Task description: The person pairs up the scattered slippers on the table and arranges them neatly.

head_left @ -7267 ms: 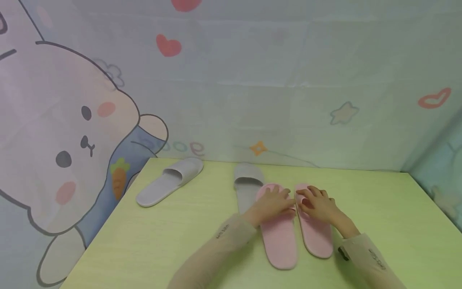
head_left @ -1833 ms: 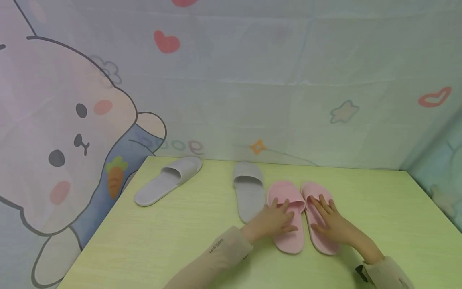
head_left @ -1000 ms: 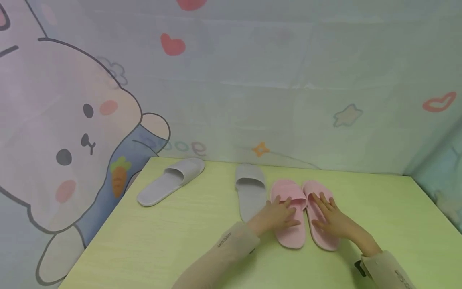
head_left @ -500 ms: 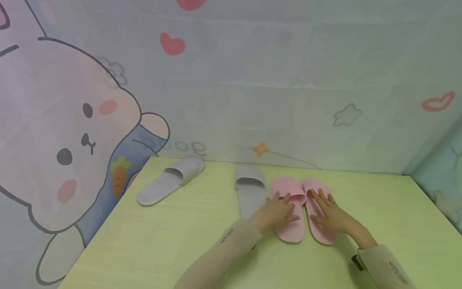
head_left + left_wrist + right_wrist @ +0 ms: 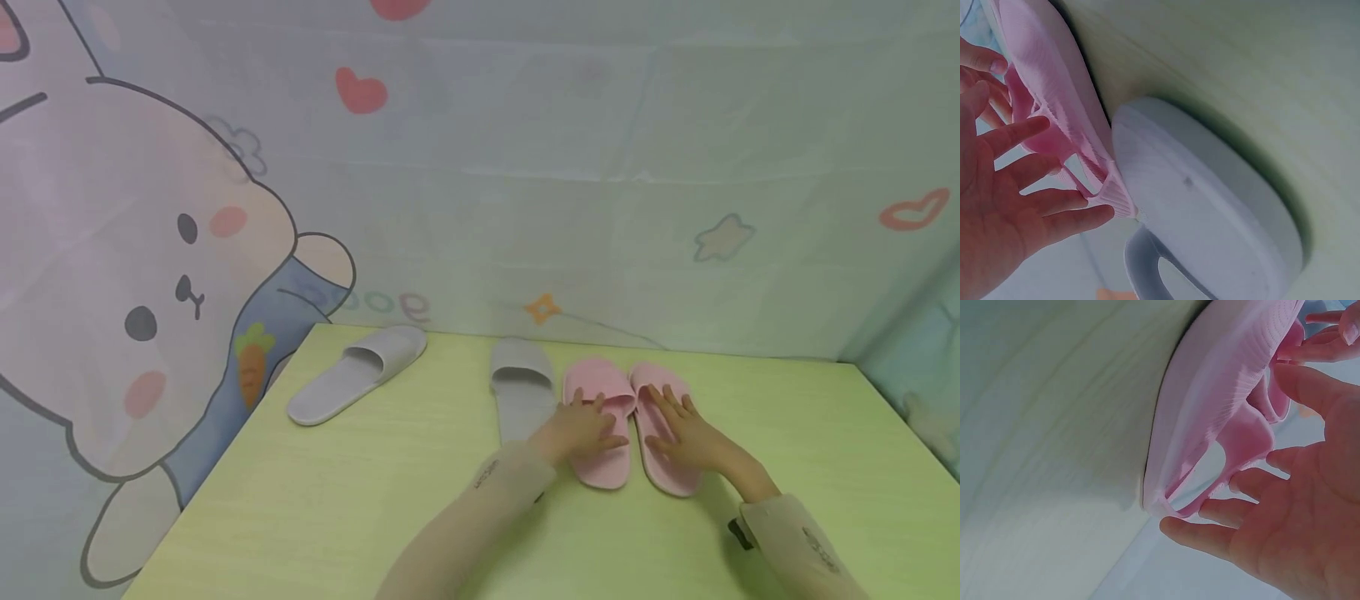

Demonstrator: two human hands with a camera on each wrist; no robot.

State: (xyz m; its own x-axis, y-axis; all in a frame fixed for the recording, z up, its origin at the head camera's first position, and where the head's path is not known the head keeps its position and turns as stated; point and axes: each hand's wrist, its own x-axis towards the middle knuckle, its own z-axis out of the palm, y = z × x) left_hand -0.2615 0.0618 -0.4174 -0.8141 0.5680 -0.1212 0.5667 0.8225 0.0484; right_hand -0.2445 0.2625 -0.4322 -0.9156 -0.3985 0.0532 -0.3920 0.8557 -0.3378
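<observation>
In the head view two pink slippers lie side by side, toes toward the wall. My left hand (image 5: 581, 429) rests with spread fingers on the left pink slipper (image 5: 596, 379), its fingertips by the strap opening. On the right pink slipper (image 5: 672, 479) lies my right hand (image 5: 684, 435), fingers also spread. Close to the left pink slipper stands a grey slipper (image 5: 521, 358), its heel partly hidden by my left arm. The left wrist view shows the sole edge of that grey slipper (image 5: 1204, 194) touching or nearly touching the pink one. Neither hand curls round anything.
A second grey slipper (image 5: 337, 396) lies slanted near the table's left edge. The light green table (image 5: 337, 500) ends at a cloth backdrop (image 5: 480, 208) printed with a rabbit, hearts and stars. More tabletop extends right of the pink slippers.
Over seven seconds the left pink slipper has moved right, off the grey one, and the pink pair sits closer together. In the last second both hands have slid the pair farther toward the wall.
</observation>
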